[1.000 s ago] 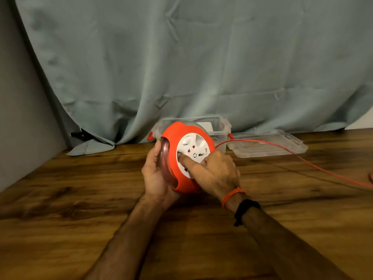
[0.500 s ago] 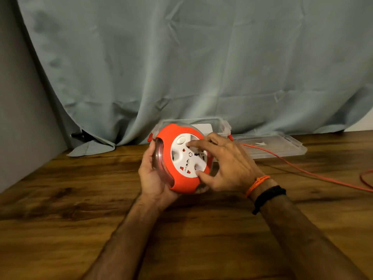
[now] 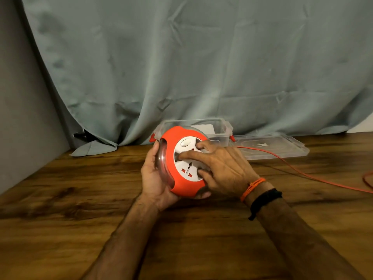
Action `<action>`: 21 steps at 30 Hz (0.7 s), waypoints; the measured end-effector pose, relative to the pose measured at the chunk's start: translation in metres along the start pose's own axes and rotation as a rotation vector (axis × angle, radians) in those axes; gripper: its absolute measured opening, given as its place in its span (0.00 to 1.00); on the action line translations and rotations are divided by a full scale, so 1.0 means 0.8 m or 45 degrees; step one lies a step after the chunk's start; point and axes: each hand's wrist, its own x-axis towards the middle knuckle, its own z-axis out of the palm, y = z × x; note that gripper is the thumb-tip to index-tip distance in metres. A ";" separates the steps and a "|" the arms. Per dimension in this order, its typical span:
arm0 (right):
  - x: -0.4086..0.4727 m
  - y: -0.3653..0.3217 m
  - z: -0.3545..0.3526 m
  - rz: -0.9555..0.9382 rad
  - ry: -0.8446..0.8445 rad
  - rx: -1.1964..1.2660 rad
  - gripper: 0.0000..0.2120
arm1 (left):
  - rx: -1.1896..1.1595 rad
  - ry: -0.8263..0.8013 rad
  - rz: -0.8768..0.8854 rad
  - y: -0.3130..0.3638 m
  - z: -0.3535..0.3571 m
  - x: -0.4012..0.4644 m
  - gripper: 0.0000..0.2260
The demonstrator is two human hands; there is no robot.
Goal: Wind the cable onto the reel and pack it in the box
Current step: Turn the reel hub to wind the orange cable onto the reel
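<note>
The round orange cable reel [image 3: 173,179] with a white socket face stands on edge just above the wooden table. My left hand [image 3: 155,178] cups its clear back and bottom. My right hand [image 3: 220,170] lies on the white socket disc [image 3: 186,167], fingers spread and pressed into its recesses. A thin orange cable [image 3: 298,170] runs from behind the reel to the right across the table and off the frame edge. Right behind the reel, against the curtain, stands the clear plastic box [image 3: 222,130] with orange clips, open.
The clear box lid [image 3: 282,148] lies flat to the right of the box, with the cable crossing its front. A grey-green curtain [image 3: 201,67] hangs along the back. A grey wall [image 3: 20,118] borders the wooden table [image 3: 181,239] on the left.
My right hand has swung round on the socket face, from a fist at its lower right to spread fingers across it. The white disc has turned. The cable on the right has shifted.
</note>
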 end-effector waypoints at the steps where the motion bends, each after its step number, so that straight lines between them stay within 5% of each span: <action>1: 0.000 0.000 0.002 0.009 0.032 -0.023 0.28 | 0.003 0.007 0.006 0.000 0.002 0.000 0.32; 6: -0.006 -0.010 0.007 0.293 0.321 0.140 0.29 | -0.024 0.118 0.255 -0.010 0.011 0.007 0.29; 13: 0.008 -0.032 0.014 0.836 0.344 0.701 0.29 | 0.055 0.219 0.352 -0.016 0.015 0.011 0.26; 16: 0.007 -0.029 0.012 0.746 0.310 0.616 0.29 | 0.018 0.201 0.314 -0.016 0.014 0.010 0.27; 21: -0.002 -0.001 -0.008 0.267 0.371 0.327 0.23 | -0.023 0.059 0.094 -0.009 0.009 0.006 0.30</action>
